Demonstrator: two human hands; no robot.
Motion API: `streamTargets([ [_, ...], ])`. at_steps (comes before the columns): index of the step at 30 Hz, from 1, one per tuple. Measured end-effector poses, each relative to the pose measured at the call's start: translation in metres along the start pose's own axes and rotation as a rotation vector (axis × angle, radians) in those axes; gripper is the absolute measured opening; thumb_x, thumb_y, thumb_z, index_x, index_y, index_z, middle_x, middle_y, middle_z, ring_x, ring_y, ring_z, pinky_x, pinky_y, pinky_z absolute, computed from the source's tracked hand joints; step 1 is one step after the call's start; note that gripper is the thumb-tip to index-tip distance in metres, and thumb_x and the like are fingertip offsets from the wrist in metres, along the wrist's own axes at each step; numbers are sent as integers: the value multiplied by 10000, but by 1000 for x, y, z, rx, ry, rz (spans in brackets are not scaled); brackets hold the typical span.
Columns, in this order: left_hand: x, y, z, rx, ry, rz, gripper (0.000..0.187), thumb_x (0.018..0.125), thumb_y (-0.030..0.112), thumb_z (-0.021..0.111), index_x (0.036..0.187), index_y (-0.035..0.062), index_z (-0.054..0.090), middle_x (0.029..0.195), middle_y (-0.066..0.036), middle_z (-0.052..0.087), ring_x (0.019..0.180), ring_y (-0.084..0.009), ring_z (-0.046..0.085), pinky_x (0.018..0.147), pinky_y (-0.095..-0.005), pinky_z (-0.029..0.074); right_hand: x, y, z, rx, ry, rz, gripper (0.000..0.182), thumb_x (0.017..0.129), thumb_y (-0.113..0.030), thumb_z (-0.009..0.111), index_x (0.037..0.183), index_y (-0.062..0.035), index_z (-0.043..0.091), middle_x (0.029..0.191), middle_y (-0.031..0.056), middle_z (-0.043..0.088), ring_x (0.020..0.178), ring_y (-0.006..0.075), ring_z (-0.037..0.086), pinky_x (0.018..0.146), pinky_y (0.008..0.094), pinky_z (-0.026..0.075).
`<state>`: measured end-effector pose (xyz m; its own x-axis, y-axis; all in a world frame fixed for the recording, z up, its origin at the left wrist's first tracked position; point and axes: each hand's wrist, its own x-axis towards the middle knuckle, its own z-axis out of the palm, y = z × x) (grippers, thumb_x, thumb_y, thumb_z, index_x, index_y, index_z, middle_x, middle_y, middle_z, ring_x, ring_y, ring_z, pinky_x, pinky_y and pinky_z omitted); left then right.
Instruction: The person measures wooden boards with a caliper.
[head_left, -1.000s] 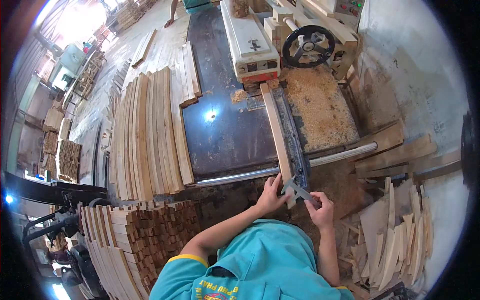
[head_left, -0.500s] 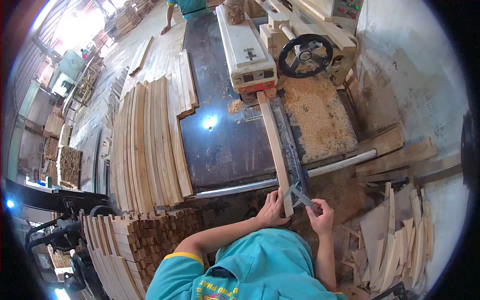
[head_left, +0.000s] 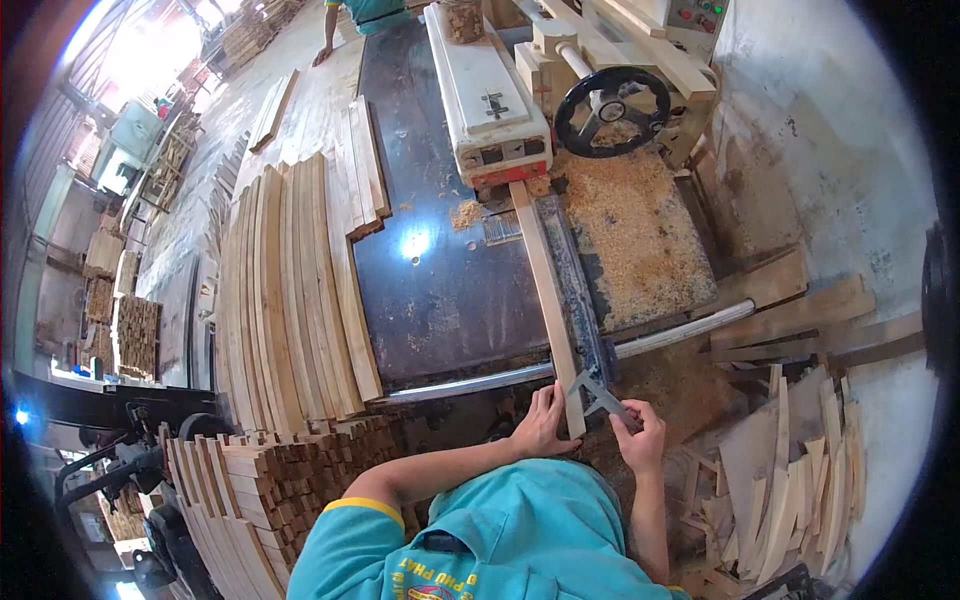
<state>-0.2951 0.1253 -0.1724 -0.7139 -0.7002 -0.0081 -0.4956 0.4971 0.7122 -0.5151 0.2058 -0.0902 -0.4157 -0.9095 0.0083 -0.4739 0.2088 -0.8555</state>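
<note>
A long wooden strip (head_left: 546,290) runs from under the white machine housing (head_left: 492,110) down to the table's front edge, beside a dark metal guide rail. My left hand (head_left: 540,425) is at the strip's near end, its fingers against the left side. In my right hand (head_left: 640,435) is a grey caliper (head_left: 600,398), held closed in the fingers. The caliper's jaws are at the strip's right edge near its end; whether they touch the wood is hard to tell.
Several long boards (head_left: 290,290) lie side by side on the left. A black handwheel (head_left: 612,112) and sawdust (head_left: 635,230) are at the right. Stacked wood (head_left: 300,480) stands lower left, scrap pieces (head_left: 800,490) lower right. Another person's arm (head_left: 328,35) rests at the far end.
The view has shifted slightly. The caliper has tilted a little at the strip's edge, while both hands stay in nearly the same places.
</note>
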Motion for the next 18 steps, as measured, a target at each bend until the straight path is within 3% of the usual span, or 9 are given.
streamTargets([
  [18,26,-18,-15,20,3,-14,1336,733,476,889,1569,-164,67,1467,-356,305,1363,-526,340,1186,-555,357,10,0,0,-8,25,-3,312,851,-167,847,1100,-44,706,882,117,744,771,250,736,700,375,574],
])
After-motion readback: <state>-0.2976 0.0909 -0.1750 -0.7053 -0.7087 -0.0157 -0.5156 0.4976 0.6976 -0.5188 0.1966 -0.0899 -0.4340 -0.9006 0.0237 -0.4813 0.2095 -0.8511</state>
